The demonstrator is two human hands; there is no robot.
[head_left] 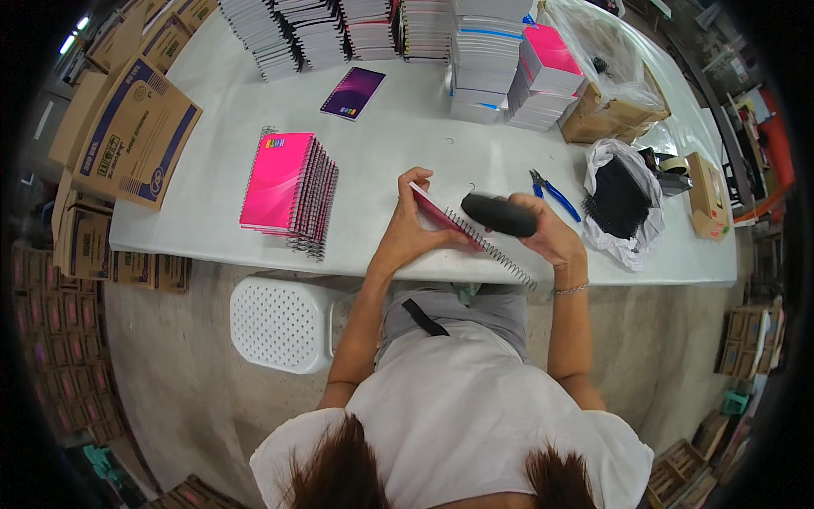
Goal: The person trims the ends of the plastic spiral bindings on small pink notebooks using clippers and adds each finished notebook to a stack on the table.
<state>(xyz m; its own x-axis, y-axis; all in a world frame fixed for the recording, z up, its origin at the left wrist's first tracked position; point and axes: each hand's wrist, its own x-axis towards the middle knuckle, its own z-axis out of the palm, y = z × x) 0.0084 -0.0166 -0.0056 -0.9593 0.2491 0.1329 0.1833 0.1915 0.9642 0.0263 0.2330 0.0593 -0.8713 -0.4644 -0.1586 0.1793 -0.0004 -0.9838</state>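
My left hand (409,233) grips a notebook (438,213) with a pink cover, tilted up on edge near the table's front edge. A dark wire spiral (507,265) runs along the notebook's spine and sticks out past its lower right end. In my right hand (553,237) is a rounded, elongated black object (500,215), close against the spine; its exact kind cannot be made out. To the left stands a stack of pink spiral notebooks (282,181). Blue-handled cutting pliers (555,197) lie to the right of my right hand.
Farther right are dark wire spirals (621,197) in white plastic, a tape dispenser (670,172) and a cardboard box (610,114). Tall stacks of paper blocks (487,64) line the back, near a purple notebook (353,92). A white stool (281,324) stands below; cartons (136,131) are left.
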